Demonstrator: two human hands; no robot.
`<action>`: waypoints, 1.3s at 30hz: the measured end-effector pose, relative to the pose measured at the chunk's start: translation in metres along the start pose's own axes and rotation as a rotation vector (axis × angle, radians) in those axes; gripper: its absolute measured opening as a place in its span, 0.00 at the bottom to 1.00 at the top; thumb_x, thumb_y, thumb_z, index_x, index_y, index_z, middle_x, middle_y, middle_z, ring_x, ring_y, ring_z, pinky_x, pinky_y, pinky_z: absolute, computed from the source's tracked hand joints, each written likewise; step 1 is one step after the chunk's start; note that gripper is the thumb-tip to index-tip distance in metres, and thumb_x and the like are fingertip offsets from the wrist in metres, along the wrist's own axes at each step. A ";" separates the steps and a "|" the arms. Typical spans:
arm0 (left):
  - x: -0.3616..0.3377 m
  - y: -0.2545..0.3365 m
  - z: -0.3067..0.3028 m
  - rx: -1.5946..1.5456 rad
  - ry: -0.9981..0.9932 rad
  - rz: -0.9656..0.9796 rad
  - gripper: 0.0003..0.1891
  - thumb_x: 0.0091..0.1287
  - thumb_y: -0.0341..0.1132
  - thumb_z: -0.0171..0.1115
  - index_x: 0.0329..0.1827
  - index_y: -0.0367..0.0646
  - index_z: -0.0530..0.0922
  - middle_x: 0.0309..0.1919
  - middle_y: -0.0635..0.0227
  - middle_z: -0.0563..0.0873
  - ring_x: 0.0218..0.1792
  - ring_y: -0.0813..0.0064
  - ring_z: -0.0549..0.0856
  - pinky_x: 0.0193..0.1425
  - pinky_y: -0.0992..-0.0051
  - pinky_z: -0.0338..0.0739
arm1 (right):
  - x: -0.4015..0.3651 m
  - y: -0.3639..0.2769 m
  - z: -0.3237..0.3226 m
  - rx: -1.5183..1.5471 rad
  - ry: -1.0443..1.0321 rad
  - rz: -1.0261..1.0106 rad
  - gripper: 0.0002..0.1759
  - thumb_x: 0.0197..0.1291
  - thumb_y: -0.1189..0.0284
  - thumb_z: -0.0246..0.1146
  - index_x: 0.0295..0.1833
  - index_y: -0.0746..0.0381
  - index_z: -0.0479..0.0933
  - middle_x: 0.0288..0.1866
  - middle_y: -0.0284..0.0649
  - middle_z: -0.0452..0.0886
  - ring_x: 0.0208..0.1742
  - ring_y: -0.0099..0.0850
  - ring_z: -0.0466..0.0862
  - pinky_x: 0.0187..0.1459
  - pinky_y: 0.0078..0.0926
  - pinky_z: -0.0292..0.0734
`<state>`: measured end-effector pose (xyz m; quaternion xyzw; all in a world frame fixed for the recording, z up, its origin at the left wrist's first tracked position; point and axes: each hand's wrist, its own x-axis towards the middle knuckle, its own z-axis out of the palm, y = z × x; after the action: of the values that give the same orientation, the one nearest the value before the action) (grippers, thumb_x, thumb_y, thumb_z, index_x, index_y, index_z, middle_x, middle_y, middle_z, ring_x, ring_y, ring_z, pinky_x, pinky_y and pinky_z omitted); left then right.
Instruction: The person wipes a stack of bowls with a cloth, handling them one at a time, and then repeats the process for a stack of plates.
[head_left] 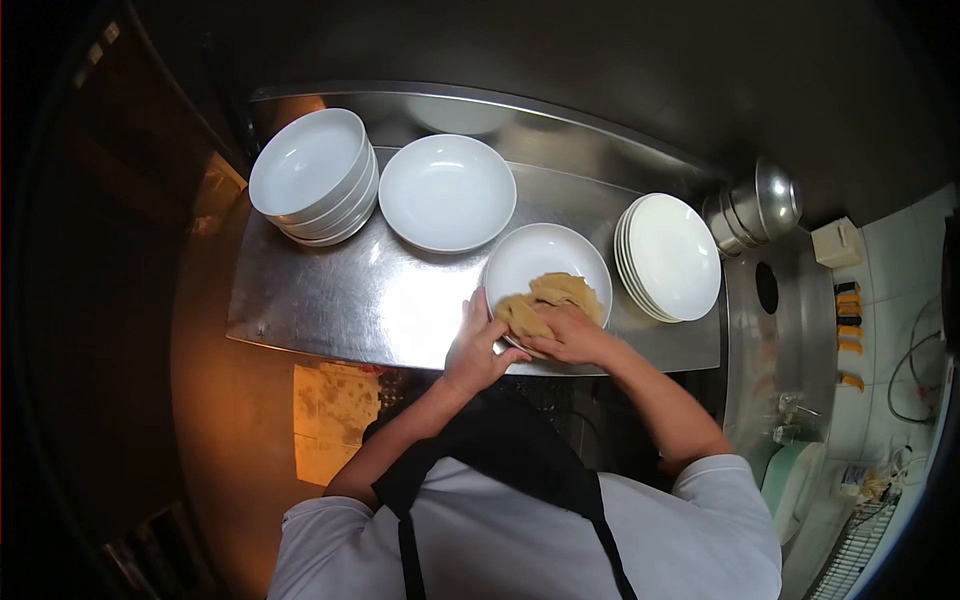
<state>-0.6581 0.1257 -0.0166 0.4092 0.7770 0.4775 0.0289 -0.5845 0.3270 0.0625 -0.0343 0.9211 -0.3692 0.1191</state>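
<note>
A white bowl (540, 245) stands near the front edge of the steel counter (330, 300). My right hand (565, 335) is inside it, its fingers wrapped round a tan cloth (562, 288) that lies bunched against the bowl's inner side. At the bowl's lower left rim, my left hand (478, 345) grips it, fingers along the outside and thumb near the front. Part of the rim is hidden behind my hands.
Stacked white bowls (312, 165) stand at the back left, beside a single white bowl (447, 192). To the right are stacked white plates (672, 255) and metal bowls (765, 200). Orange-handled knives (849, 320) hang on the right wall.
</note>
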 end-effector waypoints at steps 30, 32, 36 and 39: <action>0.010 0.002 0.006 -0.081 -0.030 -0.067 0.38 0.41 0.52 0.88 0.46 0.41 0.73 0.75 0.24 0.62 0.77 0.28 0.62 0.82 0.44 0.56 | 0.012 -0.011 0.011 -0.229 0.084 0.470 0.24 0.70 0.59 0.61 0.54 0.72 0.79 0.41 0.58 0.88 0.44 0.48 0.89 0.49 0.41 0.82; 0.007 -0.010 0.014 -0.134 -0.048 -0.117 0.44 0.41 0.51 0.89 0.57 0.42 0.72 0.76 0.29 0.63 0.78 0.32 0.63 0.83 0.44 0.55 | 0.018 -0.012 0.014 0.352 0.296 0.393 0.25 0.71 0.59 0.61 0.57 0.72 0.80 0.41 0.52 0.88 0.42 0.43 0.89 0.49 0.37 0.82; 0.003 -0.006 0.010 -0.083 0.036 -0.048 0.66 0.42 0.53 0.88 0.81 0.40 0.53 0.77 0.38 0.66 0.78 0.42 0.66 0.84 0.45 0.54 | 0.028 -0.005 -0.003 0.786 0.573 0.283 0.28 0.73 0.56 0.60 0.65 0.69 0.78 0.55 0.51 0.84 0.51 0.37 0.85 0.55 0.34 0.80; 0.002 -0.004 0.008 -0.115 0.006 -0.090 0.67 0.43 0.54 0.88 0.81 0.38 0.52 0.77 0.39 0.66 0.79 0.45 0.66 0.84 0.45 0.54 | 0.033 0.031 -0.025 -0.292 0.649 0.119 0.33 0.72 0.52 0.60 0.71 0.66 0.74 0.67 0.59 0.78 0.63 0.46 0.82 0.63 0.40 0.76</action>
<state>-0.6588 0.1319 -0.0235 0.3703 0.7659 0.5208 0.0714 -0.6215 0.3612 0.0522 0.1216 0.9543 -0.2180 -0.1642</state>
